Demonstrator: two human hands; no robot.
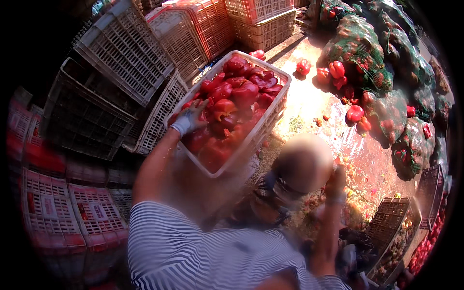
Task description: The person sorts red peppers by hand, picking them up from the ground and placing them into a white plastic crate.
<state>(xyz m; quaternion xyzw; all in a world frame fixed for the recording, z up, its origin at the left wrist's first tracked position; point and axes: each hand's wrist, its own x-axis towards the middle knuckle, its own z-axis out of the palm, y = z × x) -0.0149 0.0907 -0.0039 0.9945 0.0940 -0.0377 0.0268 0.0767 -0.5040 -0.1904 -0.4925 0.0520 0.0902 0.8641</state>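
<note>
My left hand point(190, 119), in a pale glove, reaches over the left rim of a white plastic crate point(282, 99). Its fingers are stretched out, resting against the red bell peppers point(224, 109) that fill the crate; some of these look cut open. To the right, my right hand point(337, 179) is beside a round, pale brown blurred thing point(303, 162), whose kind I cannot make out. Blur and shadow hide the fingers of that hand, and whether it touches the round thing or holds anything does not show.
Stacked slatted crates point(128, 50) stand left and behind; more crates point(50, 208) are at lower left. Green net sacks point(360, 50) of peppers line the right side. Loose peppers point(355, 113) and scraps point(362, 188) litter the wet floor. A brown crate point(389, 217) stands lower right.
</note>
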